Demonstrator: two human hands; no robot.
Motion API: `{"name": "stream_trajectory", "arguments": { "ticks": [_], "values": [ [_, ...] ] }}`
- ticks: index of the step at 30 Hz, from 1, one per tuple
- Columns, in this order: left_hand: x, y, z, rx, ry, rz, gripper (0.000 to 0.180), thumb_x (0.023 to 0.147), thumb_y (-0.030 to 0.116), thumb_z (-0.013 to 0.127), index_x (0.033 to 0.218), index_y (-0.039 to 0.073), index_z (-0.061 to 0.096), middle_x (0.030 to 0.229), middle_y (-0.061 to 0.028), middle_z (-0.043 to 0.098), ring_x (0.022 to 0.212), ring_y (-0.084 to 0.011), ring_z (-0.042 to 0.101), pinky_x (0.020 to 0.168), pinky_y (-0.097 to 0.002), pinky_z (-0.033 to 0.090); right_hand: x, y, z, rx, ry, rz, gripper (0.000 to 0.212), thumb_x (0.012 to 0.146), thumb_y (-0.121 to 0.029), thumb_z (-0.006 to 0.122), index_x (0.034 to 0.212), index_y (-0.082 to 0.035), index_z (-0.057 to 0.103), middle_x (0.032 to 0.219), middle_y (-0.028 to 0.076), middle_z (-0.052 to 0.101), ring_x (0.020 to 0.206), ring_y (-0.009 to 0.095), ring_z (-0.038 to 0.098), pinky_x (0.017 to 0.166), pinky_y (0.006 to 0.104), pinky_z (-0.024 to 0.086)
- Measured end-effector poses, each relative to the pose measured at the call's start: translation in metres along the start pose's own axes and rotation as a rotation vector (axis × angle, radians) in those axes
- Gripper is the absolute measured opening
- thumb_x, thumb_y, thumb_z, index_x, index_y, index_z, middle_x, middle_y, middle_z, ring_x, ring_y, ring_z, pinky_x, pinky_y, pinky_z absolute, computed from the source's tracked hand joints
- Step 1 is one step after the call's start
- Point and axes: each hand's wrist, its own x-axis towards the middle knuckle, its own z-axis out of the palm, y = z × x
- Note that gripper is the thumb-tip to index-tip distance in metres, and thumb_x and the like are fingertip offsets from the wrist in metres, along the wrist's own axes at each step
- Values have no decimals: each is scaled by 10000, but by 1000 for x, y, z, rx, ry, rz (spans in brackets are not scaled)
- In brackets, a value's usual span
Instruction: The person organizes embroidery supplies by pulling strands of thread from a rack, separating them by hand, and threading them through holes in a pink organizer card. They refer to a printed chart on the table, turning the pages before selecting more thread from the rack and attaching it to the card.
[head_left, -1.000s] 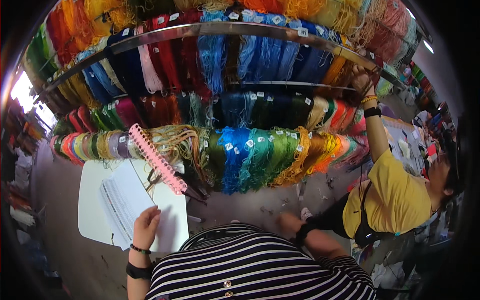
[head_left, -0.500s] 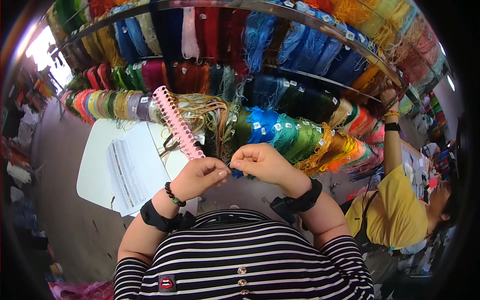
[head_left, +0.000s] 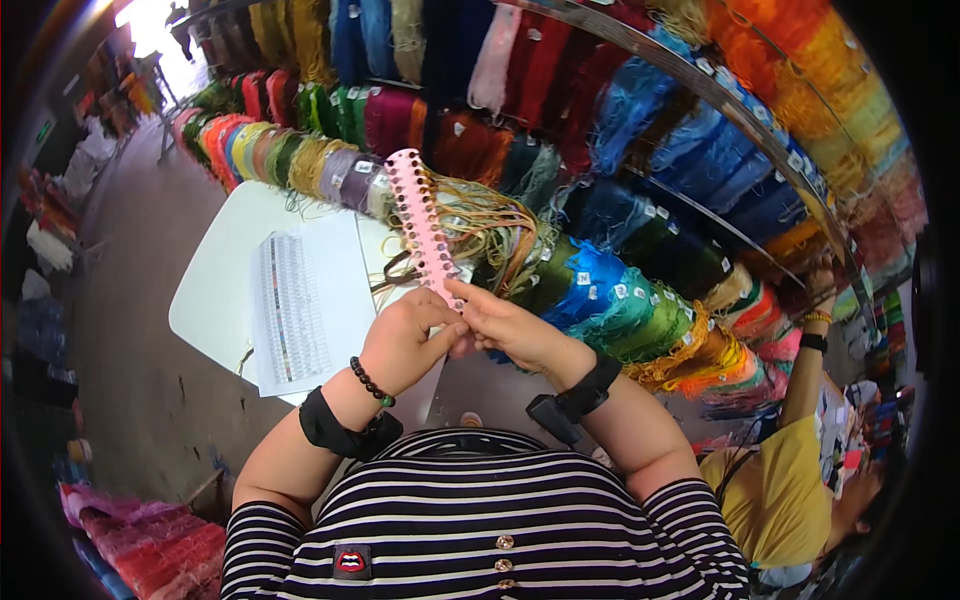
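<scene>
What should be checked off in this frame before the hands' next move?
1. Both grips in view: ok; left grip and right grip meet near the pink perforated strip's lower end.
2. Item between the fingertips identified: cannot tell; the fingers hide it.
3. Loose thread strands gathered neatly: not ok; they splay beside the strip.
4. Printed chart uncovered: ok; face up on the white tabletop.
5. Co-worker's hand apart: ok; up at the rack, far right.

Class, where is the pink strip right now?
In the head view, the pink strip is just left of centre, right of the printed sheet, its lower end at the wearer's left hand and right hand.
</scene>
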Motion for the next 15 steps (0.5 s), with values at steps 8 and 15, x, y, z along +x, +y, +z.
{"name": "stream_trajectory", "arguments": {
  "ticks": [8,15],
  "values": [
    [-32,-46,5,-75,139,-247,54,804,73,706,852,55,723,809,-64,610,630,-148,556,570,-259,462,32,9,21,-595,98,-11,206,912,-222,588,920,-30,662,648,60,543,617,158,517,585,320,430],
    [-26,-96,18,-488,22,-679,134,926,149,615,1007,43,615,961,-29,653,836,-103,630,654,-255,507,61,13,5,-1117,324,-76,200,861,-239,554,820,-72,654,771,162,647,727,393,615,638,487,487]
  ]
}}
